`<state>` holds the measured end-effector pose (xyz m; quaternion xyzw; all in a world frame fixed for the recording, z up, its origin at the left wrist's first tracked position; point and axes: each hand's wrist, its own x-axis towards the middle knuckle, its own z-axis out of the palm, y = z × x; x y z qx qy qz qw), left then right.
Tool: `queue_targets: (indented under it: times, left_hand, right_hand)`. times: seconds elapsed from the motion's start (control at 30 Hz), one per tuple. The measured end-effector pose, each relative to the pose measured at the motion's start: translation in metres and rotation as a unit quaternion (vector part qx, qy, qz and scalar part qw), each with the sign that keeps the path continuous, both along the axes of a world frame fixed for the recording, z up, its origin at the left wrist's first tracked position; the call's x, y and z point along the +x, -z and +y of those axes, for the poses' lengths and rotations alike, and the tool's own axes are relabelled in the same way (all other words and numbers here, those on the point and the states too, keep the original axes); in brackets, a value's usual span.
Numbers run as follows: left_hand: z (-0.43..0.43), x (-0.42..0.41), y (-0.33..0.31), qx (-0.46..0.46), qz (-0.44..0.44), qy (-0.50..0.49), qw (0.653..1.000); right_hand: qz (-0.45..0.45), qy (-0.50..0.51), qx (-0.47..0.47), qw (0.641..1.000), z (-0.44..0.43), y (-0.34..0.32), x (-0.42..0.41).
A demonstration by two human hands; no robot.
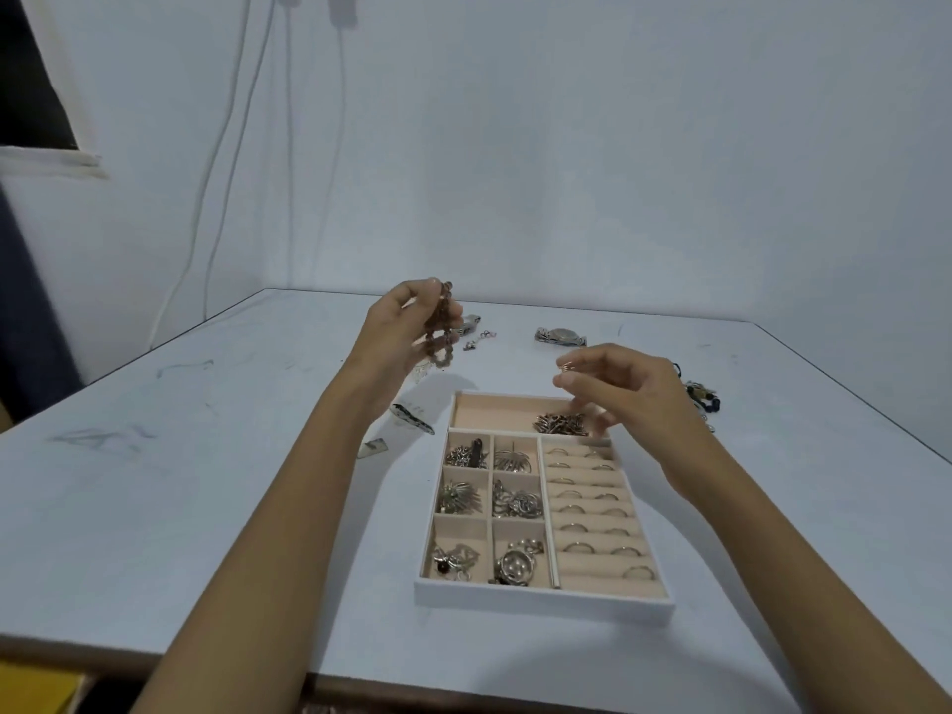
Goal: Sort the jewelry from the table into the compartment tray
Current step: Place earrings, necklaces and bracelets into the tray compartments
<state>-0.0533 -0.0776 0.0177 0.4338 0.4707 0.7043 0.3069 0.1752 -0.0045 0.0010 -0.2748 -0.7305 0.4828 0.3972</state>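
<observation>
White table (257, 507) filling view, scuffed; pale wall, cables hanging at 11 o'clock. We are lifting beaded bracelet (445, 332) in left hand (412, 327), fingers closed on it, keeping it clear of tray (541, 602). Right hand (623, 389) pinching small ring (565, 366) between fingertips above tray's far compartment, likely heading for ring rolls at 3 o'clock. Watch (559, 336) waiting at 12 o'clock, loose pieces at 2 and 9 o'clock.
</observation>
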Motion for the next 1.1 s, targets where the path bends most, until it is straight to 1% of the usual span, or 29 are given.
queue_targets:
  times: [0.1, 0.2, 0.3, 0.4, 0.47, 0.6, 0.8, 0.93, 1.0, 1.1]
  left_hand:
    - [-0.007, 0.006, 0.002, -0.006, 0.031, 0.056, 0.998]
    - [-0.017, 0.014, 0.000, -0.022, 0.074, 0.091, 0.993]
    - [-0.028, 0.020, 0.000, -0.030, 0.100, 0.118, 0.988]
    - [-0.038, 0.020, 0.003, -0.045, 0.146, 0.136, 0.979]
    - [-0.045, 0.019, 0.003, -0.056, 0.169, 0.153, 0.972]
    - [-0.056, 0.019, 0.004, -0.064, 0.169, 0.199, 0.963]
    - [-0.060, 0.018, 0.005, -0.057, 0.165, 0.200, 0.964]
    - [-0.060, 0.017, 0.006, -0.056, 0.176, 0.198, 0.963]
    - [-0.059, 0.016, 0.006, -0.063, 0.183, 0.196, 0.961]
    - [-0.058, 0.015, 0.008, -0.094, 0.210, 0.189, 0.955]
  right_hand:
    - [-0.010, 0.016, 0.006, 1.000, 0.002, 0.002, 0.002]
    - [-0.025, 0.016, -0.004, 1.000, 0.000, 0.005, 0.000]
    - [-0.051, -0.001, -0.004, 0.999, -0.005, 0.007, -0.003]
    - [-0.083, -0.029, -0.006, 0.996, -0.010, 0.006, -0.004]
    - [-0.100, -0.030, 0.000, 0.995, -0.011, 0.006, -0.004]
    - [-0.133, -0.047, 0.034, 0.989, -0.013, 0.005, -0.004]
    - [-0.144, -0.081, 0.046, 0.985, -0.017, 0.004, -0.006]
    - [-0.154, -0.080, 0.054, 0.983, -0.016, 0.006, -0.007]
    - [-0.147, -0.081, 0.046, 0.985, -0.016, 0.006, -0.007]
    - [-0.146, -0.074, 0.064, 0.984, -0.015, 0.005, -0.007]
